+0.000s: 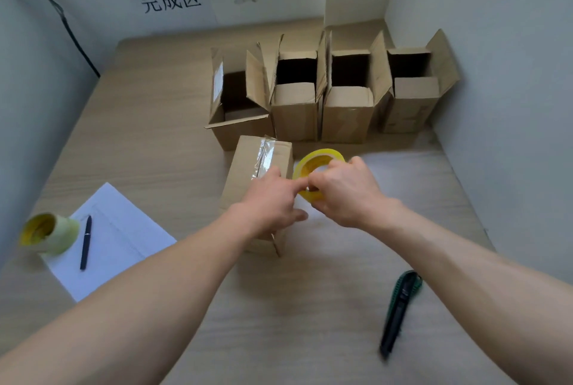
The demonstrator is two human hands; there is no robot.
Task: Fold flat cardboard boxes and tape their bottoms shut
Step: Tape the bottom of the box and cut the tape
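My right grip (347, 192) holds the yellow tape roll (316, 164) beside the taped box (257, 167) on the counter (310, 307), while my left grip (273, 198) pinches near the roll's edge.

left hand (269, 198): arm outstretched, palm down, index finger pointing toward right hand | right hand (347, 195): arm outstretched, fingers curled, pinching, touching left fingertip

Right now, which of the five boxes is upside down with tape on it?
The box nearest the person, under the left hand. Its taped bottom faces up; the four boxes behind stand in a row with top flaps open.
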